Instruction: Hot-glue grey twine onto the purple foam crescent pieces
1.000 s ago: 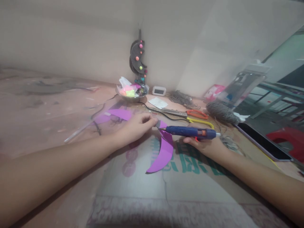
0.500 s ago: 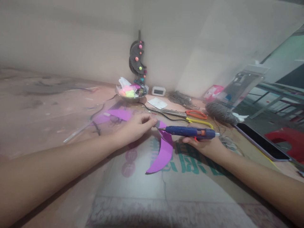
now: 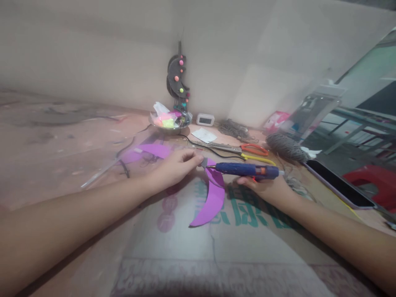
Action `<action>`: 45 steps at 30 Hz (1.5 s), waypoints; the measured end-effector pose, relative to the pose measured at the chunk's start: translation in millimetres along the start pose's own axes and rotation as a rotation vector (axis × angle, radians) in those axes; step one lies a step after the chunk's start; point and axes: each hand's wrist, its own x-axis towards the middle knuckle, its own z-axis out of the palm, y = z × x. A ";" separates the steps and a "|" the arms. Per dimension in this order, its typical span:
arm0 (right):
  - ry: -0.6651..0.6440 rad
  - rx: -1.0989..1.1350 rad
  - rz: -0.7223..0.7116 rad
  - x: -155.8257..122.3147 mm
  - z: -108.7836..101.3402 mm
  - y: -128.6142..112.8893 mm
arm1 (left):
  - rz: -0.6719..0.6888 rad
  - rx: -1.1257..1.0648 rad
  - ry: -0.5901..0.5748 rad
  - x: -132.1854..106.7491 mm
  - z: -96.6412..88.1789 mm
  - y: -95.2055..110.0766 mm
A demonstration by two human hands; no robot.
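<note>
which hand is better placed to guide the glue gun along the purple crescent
Probably the right hand: it grips the glue gun, tip by the purple crescent. The left hand pinches a grey piece.

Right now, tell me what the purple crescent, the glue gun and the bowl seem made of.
Purple crescent: thin matte sheet, perhaps craft foam or card, judging by its even colour. Blue glue gun: probably hard plastic, fairly dull, from its rigid moulded body. Bowl: likely polished metal, given its silvery sheen.
</note>
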 end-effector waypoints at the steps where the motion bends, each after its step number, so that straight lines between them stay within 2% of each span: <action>1: 0.001 0.003 0.002 -0.1 -0.1 -0.2 | 0.003 -0.001 0.001 0.1 0.0 -0.4; 14: 0.119 0.001 -0.038 4.0 0.6 -1.5 | 0.016 0.012 -0.002 1.2 -0.7 -1.0; 24: 0.113 -0.016 -0.016 3.7 -0.7 -0.5 | -0.002 0.010 -0.007 -1.1 -0.5 4.3; 40: 0.222 -0.078 -0.052 3.6 5.0 8.5 | -0.012 0.066 -0.034 -2.9 -1.3 8.5; 45: 0.199 -0.028 -0.038 3.3 4.2 7.1 | -0.017 0.062 -0.038 -2.9 -0.8 8.7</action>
